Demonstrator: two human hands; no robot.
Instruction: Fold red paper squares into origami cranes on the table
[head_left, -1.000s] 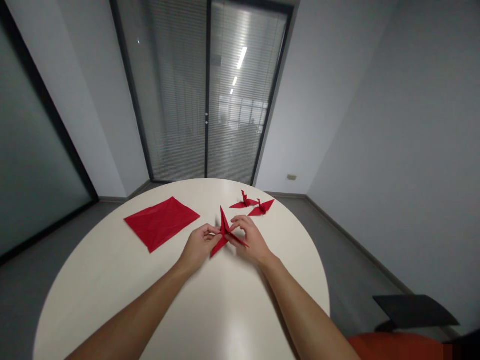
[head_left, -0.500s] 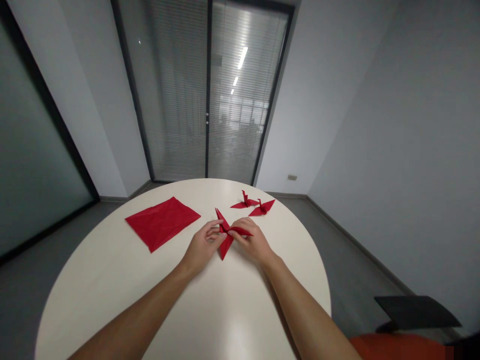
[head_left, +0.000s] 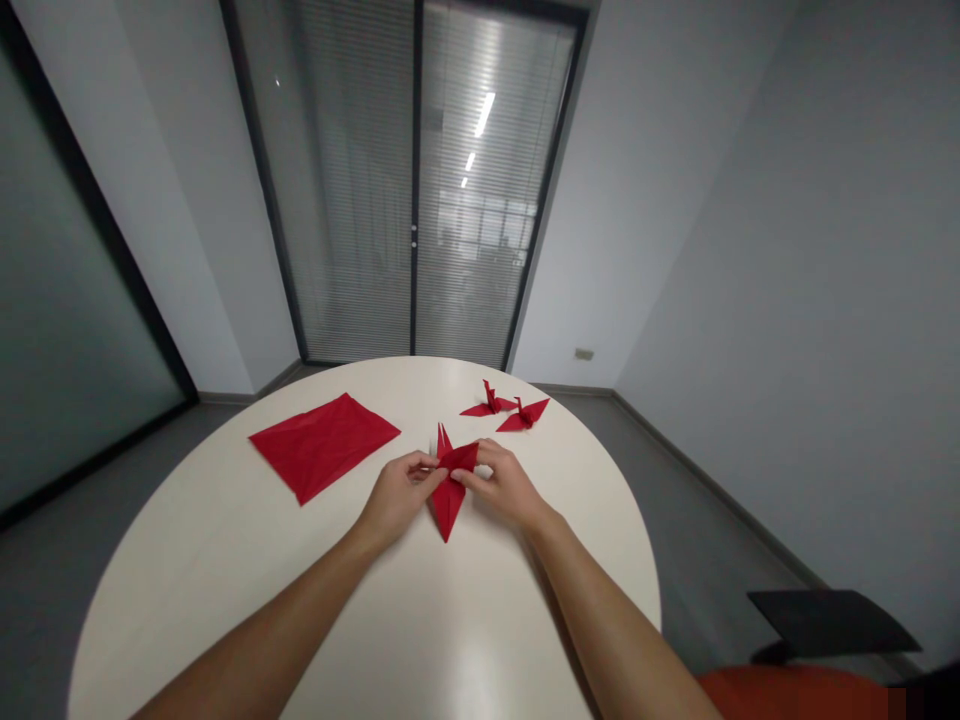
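Note:
A half-folded red paper figure [head_left: 448, 490] lies at the middle of the round white table [head_left: 225, 590], one long point aimed toward me and a thin tip sticking up at the back. My left hand [head_left: 397, 497] pinches its left side with curled fingers. My right hand [head_left: 504, 485] pinches a flap on its right side. The two hands nearly meet over the paper.
A stack of flat red paper sheets [head_left: 322, 445] lies to the left. Two finished red paper cranes [head_left: 489, 404] [head_left: 525, 414] sit side by side at the far right of the table. A black chair back [head_left: 829, 622] stands at lower right.
The red paper figure has been turned between my hands: its long point now aims toward me, and a flap has been folded across the top. Both hands stayed in place.

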